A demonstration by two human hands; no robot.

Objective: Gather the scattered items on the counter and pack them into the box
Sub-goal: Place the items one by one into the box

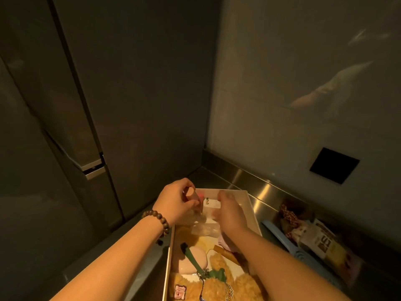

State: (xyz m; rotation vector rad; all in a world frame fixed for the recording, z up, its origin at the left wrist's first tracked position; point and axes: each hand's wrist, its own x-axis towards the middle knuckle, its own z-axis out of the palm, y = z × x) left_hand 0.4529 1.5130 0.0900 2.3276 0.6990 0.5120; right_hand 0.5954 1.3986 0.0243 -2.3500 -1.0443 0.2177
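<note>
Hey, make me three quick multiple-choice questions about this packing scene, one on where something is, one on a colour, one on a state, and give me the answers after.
1. Where is the blue item?
A. inside the box
B. on the counter to the right of the box
C. in the left hand

2. What colour is the strap lying on the plush toy?
A. green
B. red
C. white

3. What is the left hand doing?
A. resting flat on the counter
B. hanging at the person's side
C. closed on a small clear packet over the box's far end

Answers:
1. B, it lies outside the box's right wall, beside the printed packets.
2. A, a green band runs across the toy.
3. C, its fingers pinch the clear packet above the box; the right hand is there too, blurred.
</note>
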